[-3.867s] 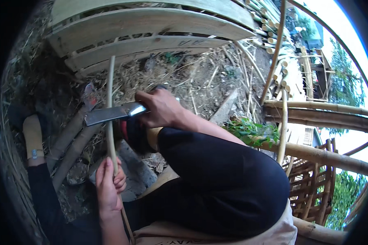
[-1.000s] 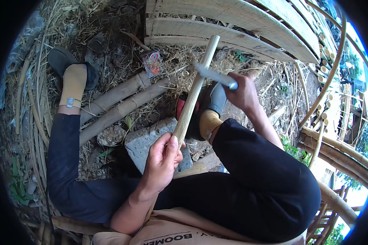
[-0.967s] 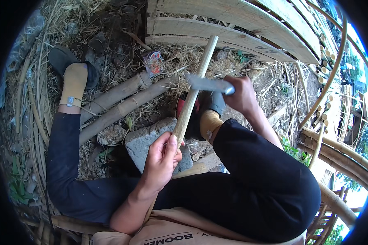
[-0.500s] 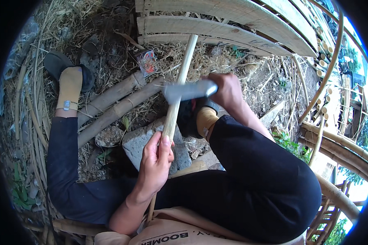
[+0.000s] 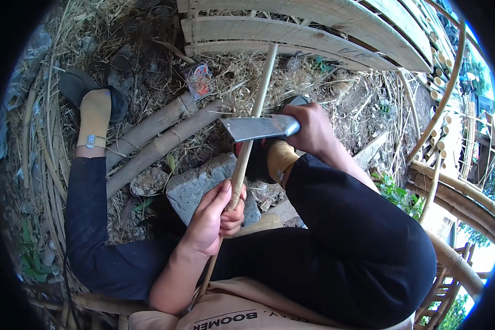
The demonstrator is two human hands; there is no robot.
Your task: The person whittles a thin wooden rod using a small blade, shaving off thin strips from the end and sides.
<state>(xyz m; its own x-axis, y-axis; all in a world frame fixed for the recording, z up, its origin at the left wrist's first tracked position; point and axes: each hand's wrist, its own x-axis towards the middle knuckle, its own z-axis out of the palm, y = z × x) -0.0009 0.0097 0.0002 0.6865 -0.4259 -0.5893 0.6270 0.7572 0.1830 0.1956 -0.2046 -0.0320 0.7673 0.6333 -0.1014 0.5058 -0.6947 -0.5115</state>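
My left hand [image 5: 217, 218] is closed around a pale stick [image 5: 260, 91] slanting up past a stone block [image 5: 188, 184], my right hand [image 5: 311, 129] clamped on a broad knife [image 5: 253, 129] whose blade crosses before the stick, with a printed packet [image 5: 198, 80], contents hidden, on straw [image 5: 232, 82] and dark lettering [image 5: 225, 320] on beige cloth [image 5: 247, 301].

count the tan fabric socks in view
2: one tan fabric sock at the picture's left; another right of centre, below the bare right hand holding a flat grey metal blade. No others visible.
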